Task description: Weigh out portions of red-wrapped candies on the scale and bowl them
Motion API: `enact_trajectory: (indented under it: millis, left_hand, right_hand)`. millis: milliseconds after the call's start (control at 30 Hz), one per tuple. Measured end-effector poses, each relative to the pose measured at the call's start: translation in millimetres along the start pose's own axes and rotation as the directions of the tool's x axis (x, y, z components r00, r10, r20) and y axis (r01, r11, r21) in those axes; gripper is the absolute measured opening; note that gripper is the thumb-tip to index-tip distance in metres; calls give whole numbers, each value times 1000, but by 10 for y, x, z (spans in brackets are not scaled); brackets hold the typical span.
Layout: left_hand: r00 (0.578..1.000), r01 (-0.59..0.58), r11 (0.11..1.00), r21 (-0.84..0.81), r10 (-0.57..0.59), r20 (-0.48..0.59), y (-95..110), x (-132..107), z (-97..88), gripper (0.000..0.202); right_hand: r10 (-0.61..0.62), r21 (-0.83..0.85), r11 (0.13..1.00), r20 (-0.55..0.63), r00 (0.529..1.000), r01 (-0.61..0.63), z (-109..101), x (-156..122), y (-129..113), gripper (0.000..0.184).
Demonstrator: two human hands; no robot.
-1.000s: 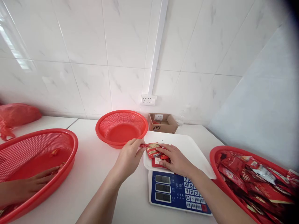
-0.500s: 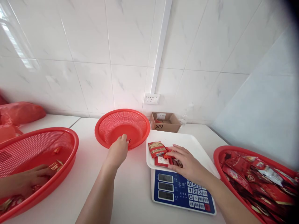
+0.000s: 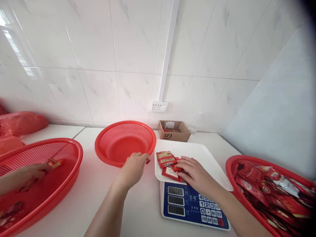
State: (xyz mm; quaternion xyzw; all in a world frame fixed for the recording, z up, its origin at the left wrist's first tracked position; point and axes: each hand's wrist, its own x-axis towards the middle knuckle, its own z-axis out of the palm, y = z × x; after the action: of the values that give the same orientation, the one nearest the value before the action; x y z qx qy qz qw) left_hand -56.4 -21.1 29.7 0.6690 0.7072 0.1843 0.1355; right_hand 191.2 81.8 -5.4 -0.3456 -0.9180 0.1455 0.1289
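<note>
My left hand (image 3: 133,169) is closed on a small red packet (image 3: 147,161), just past the front rim of the middle red basket (image 3: 98,153). Part of that packet is hidden by the fingers. To its right, several red snack packets (image 3: 166,159) lie on the white scale tray (image 3: 207,164), one with a cream label. My right hand (image 3: 195,172) rests over the right side of these packets, fingers extended and touching them; some packets are partly covered by it. Below the tray is the scale's blue panel (image 3: 192,207) with grey displays and keys.
A red basket (image 3: 244,159) full of packets stands at the right. In the left basket (image 3: 79,154), another person's hand (image 3: 32,172) holds a packet (image 3: 54,163). An SF cardboard box (image 3: 175,135) and a clear bottle (image 3: 196,123) sit near the wall; red bags (image 3: 24,123) lie far left.
My left hand has moved right, out of the middle basket toward the tray, with the small packet in it. My right hand stays over the packets. The other person's hand has lifted a packet.
</note>
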Motion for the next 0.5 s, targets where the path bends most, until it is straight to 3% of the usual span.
enact_trajectory:
  millis: [300, 500]
  left_hand:
    - [996, 48, 997, 65, -53, 76, -17, -43, -37, 26]
    - [1000, -14, 999, 29, 13, 17, 48, -86, -49, 31]
  right_hand:
    - [-48, -40, 998, -104, 993, 44, -5, 14, -29, 26]
    - [-70, -20, 997, -77, 995, 69, -14, -41, -128, 27]
